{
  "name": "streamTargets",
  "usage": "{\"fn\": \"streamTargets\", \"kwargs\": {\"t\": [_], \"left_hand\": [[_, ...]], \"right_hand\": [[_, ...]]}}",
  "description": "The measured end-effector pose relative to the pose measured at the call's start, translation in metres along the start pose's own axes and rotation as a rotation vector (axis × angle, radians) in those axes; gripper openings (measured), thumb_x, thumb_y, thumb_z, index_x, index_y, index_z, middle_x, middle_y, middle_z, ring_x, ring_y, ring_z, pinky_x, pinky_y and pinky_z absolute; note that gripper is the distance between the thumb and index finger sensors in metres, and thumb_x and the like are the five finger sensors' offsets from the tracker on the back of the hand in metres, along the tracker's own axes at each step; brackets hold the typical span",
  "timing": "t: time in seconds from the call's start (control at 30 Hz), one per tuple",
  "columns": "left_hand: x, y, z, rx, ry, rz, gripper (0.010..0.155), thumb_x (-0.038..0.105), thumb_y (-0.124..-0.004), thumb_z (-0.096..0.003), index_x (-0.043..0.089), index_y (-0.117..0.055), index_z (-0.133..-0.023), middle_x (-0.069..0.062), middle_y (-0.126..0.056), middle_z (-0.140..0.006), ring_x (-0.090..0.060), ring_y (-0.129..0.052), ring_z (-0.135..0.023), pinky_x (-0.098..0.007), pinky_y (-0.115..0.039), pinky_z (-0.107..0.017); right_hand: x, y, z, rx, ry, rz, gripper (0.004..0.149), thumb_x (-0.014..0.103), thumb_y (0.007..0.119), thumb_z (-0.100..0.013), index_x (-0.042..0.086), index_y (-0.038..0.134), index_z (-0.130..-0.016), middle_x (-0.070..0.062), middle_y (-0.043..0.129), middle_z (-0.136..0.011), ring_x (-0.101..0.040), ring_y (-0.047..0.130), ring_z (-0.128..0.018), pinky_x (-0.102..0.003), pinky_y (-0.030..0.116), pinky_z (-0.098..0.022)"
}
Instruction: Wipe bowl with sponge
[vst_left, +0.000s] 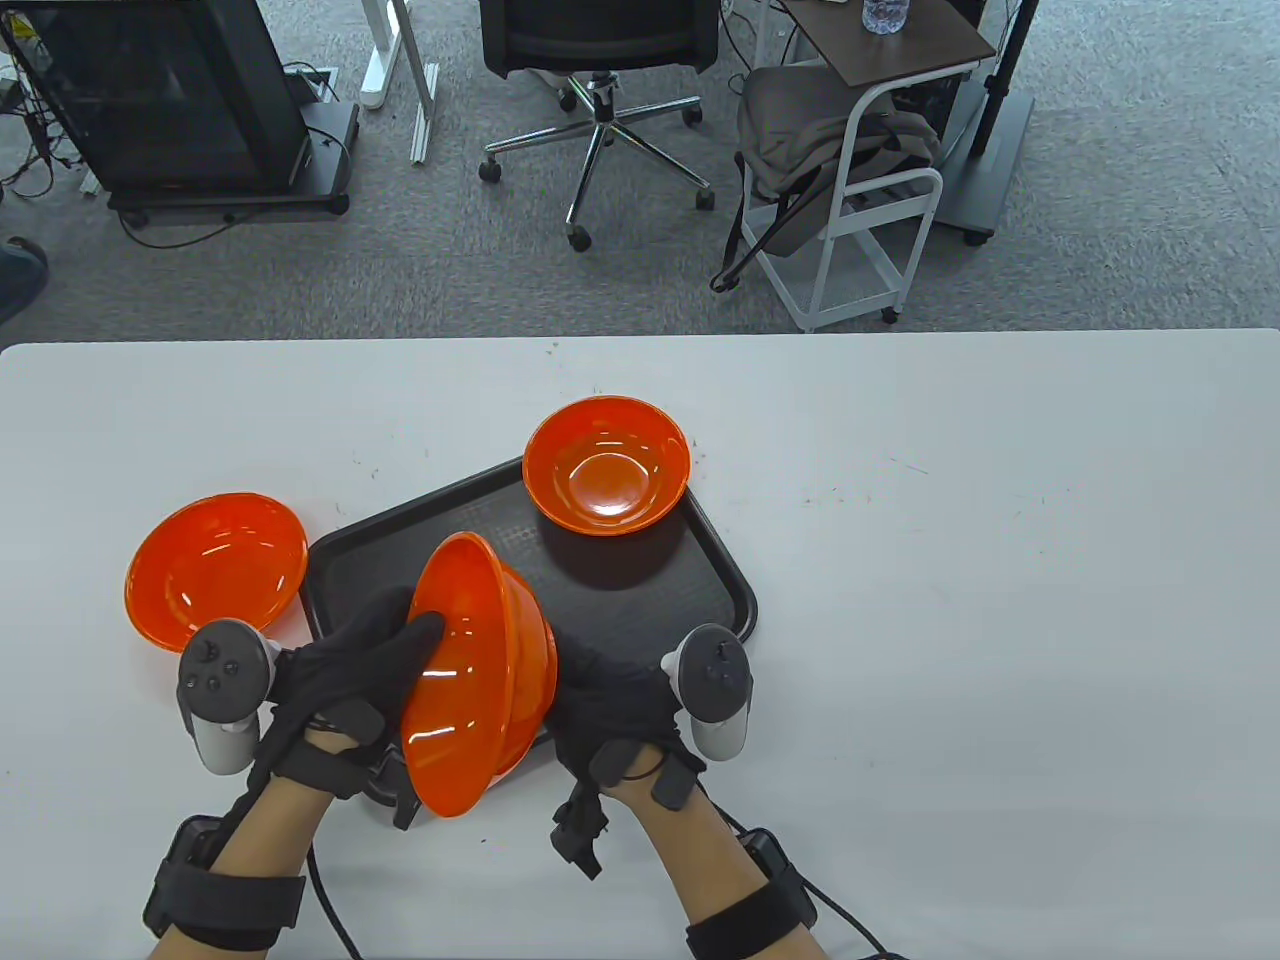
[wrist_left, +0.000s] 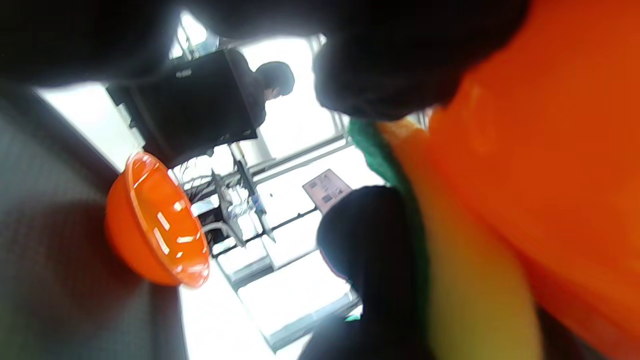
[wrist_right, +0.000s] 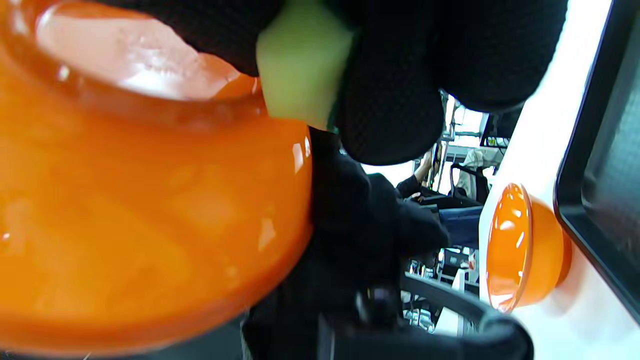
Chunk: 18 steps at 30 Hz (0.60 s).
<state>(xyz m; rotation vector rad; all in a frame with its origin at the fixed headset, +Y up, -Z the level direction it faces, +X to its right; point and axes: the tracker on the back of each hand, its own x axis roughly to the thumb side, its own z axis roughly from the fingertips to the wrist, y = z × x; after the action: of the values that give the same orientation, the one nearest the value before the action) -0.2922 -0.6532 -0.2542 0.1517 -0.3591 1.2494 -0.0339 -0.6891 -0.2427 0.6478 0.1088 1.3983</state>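
Three bowls, all glossy translucent orange: one tilted above the tray (vst_left: 480, 670), one on the tray's far corner (vst_left: 607, 478), one on the table at left (vst_left: 216, 570). Tray (vst_left: 640, 590) black, finely textured. Table (vst_left: 1000, 600) white with scattered dark specks. Sponge (wrist_right: 300, 70) pale yellow-green with a dark green layer on one face. Left hand (vst_left: 370, 660) and right hand (vst_left: 615, 715) both in black mesh gloves; trackers (vst_left: 222, 690) dark grey on top, light grey handles. Wrist straps black. Floor carpet (vst_left: 250, 270) grey.
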Motion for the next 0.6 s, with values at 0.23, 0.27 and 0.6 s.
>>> {"fn": "streamTargets", "kwargs": {"t": [0.23,0.27,0.6], "left_hand": [[-0.007,0.015,0.0,0.108,0.027,0.007,0.052,0.051,-0.082,-0.0501,0.013,-0.081,-0.085,0.005,-0.099,-0.028,-0.006,-0.091,0.004,-0.033,-0.091,-0.009],[-0.008,0.018,-0.001,0.116,0.031,-0.003,0.052,0.051,-0.082,-0.0502,0.013,-0.08,-0.086,0.005,-0.099,-0.028,-0.006,-0.091,0.003,-0.033,-0.091,-0.009],[-0.018,0.046,0.001,0.26,0.095,-0.081,0.052,0.05,-0.083,-0.0497,0.012,-0.081,-0.085,0.005,-0.099,-0.027,-0.006,-0.091,0.004,-0.033,-0.091,-0.008]], "right_hand": [[0.001,0.011,-0.001,0.055,0.01,0.012,0.053,0.03,0.075,-0.055,-0.004,0.055,-0.091,-0.027,0.086,-0.079,-0.03,0.102,-0.052,-0.052,0.082,-0.04],[0.001,0.011,-0.001,0.057,0.005,0.013,0.053,0.031,0.075,-0.055,-0.004,0.055,-0.09,-0.027,0.087,-0.079,-0.03,0.102,-0.052,-0.052,0.082,-0.04],[0.015,0.005,0.0,0.015,-0.07,0.061,0.053,0.032,0.077,-0.055,-0.005,0.058,-0.089,-0.027,0.088,-0.077,-0.03,0.103,-0.05,-0.051,0.083,-0.039]]}}
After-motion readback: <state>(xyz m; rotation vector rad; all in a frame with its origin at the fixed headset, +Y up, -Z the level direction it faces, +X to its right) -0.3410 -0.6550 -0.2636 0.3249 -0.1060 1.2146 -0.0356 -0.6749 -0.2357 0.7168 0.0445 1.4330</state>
